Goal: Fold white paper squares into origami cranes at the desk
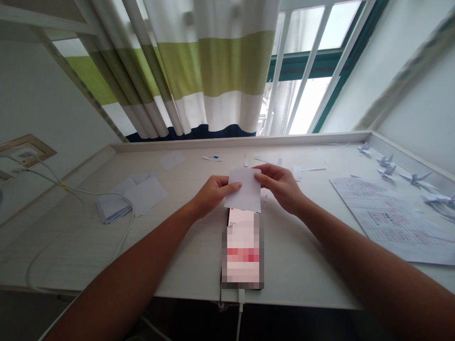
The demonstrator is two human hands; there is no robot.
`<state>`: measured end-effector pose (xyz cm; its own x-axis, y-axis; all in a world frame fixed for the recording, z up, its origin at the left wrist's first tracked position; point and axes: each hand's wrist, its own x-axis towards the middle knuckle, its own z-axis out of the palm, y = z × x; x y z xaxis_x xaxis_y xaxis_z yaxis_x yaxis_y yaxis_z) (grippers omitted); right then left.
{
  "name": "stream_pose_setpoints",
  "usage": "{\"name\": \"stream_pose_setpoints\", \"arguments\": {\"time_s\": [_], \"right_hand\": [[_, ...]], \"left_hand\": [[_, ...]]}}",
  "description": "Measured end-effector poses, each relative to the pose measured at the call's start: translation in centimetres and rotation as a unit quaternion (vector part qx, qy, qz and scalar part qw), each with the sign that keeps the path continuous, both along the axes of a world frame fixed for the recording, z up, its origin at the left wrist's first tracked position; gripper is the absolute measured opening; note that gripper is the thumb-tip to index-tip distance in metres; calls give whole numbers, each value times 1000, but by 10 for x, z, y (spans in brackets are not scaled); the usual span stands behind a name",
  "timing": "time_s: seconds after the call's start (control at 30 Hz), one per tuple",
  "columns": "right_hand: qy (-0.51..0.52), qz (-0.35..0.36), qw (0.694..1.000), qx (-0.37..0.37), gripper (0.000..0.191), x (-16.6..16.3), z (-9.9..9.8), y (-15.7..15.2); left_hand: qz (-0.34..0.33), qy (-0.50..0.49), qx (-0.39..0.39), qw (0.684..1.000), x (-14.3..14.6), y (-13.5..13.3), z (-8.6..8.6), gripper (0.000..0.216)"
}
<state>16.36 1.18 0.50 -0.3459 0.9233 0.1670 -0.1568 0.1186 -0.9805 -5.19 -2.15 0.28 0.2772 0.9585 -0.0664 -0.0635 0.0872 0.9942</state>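
Pale desk [177,265] by the window [305,94]: our left hand [213,193] and right hand [280,187] pinch a white paper [245,194] by its sides, at 12 o'clock from the phone [243,255]. We think folding is just starting; the corners would need to meet neatly.

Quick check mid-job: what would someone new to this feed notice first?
The white paper square at the centre, pinched between the left hand and the right hand over the far end of a phone lying on the desk. Next, the folded paper cranes along the desk's right edge, and the stack of paper sheets at the left.
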Motion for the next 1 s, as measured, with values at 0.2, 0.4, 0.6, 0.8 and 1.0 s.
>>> {"name": "stream_pose_setpoints", "arguments": {"time_s": [0.2, 0.4, 0.6, 0.8, 1.0], "right_hand": [[27, -77, 997, 12, 32, 1, 1, 3], [-1, -74, 996, 56, 22, 2, -1, 2], [-117, -10, 973, 196, 42, 5, -1, -2], [-113, -8, 974, 197, 16, 3, -1, 0], [-71, -11, 986, 150, 24, 4, 6, -1]], "left_hand": [[18, 15, 70, 997, -1, 5, -2, 35], [43, 24, 70, 996, 0, 7, -6, 38], [103, -4, 95, 990, 0, 4, 0, 66], [89, 41, 158, 983, 2, 2, 2, 33], [131, 84, 223, 962, 0, 5, -6, 31]]}}
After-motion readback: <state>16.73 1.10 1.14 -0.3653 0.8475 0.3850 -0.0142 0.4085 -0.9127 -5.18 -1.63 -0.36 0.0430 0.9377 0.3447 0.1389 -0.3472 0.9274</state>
